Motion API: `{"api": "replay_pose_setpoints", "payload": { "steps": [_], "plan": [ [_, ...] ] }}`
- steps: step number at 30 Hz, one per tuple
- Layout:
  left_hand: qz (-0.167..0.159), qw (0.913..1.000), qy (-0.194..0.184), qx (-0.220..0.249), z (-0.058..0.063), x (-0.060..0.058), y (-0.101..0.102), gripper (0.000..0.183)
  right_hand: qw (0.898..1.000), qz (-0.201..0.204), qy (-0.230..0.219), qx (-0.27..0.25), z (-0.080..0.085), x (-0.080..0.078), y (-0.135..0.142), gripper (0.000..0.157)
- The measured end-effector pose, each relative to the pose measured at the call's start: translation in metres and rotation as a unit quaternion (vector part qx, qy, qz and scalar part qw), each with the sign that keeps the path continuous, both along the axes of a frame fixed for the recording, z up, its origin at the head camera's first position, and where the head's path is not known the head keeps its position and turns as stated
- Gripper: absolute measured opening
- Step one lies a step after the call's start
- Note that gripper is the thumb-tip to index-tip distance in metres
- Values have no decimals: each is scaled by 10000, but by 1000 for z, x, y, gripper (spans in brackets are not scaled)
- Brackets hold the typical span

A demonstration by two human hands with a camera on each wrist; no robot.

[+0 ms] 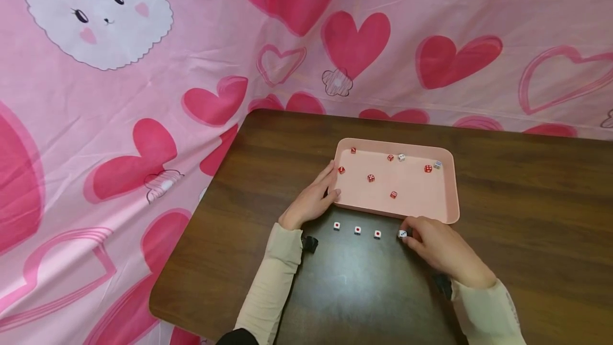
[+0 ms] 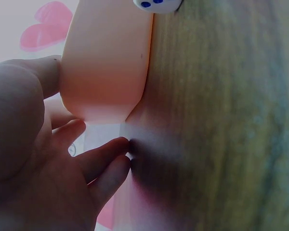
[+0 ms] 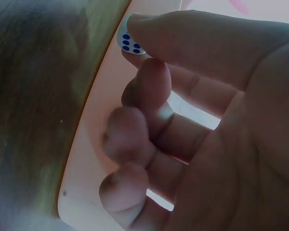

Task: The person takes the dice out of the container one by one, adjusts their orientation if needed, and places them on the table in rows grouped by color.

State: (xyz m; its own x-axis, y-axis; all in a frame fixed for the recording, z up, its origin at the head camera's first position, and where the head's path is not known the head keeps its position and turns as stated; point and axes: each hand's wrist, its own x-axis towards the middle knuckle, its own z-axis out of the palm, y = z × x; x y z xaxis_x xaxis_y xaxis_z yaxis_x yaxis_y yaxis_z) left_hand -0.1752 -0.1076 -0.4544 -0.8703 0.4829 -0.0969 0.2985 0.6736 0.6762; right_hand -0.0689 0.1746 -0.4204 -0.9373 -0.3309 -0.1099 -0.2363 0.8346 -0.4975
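My left hand grips the left end of a shallow pink tray, with the thumb over its rim and the other fingers along the outside. In the right wrist view, the thumb and index finger of my right hand pinch a white die with blue spots. The head view has this hand just in front of the tray's near right side. To the left of the held die, three white dice lie in a spaced row, each with one red spot on top. Several red dice and two white dice are scattered inside the tray.
The tray and the row of dice stand on a dark wooden table. Its left edge slants down toward the near corner. Pink cloth printed with hearts hangs behind and to the left of the table.
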Motion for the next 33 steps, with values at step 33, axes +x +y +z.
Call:
{"api": "replay_pose_setpoints", "payload": {
  "steps": [33],
  "plan": [
    [-21,10000,84,32,0,-1,0,63,9995,124,-100,282,-14,-1,-7,8]
  ]
}}
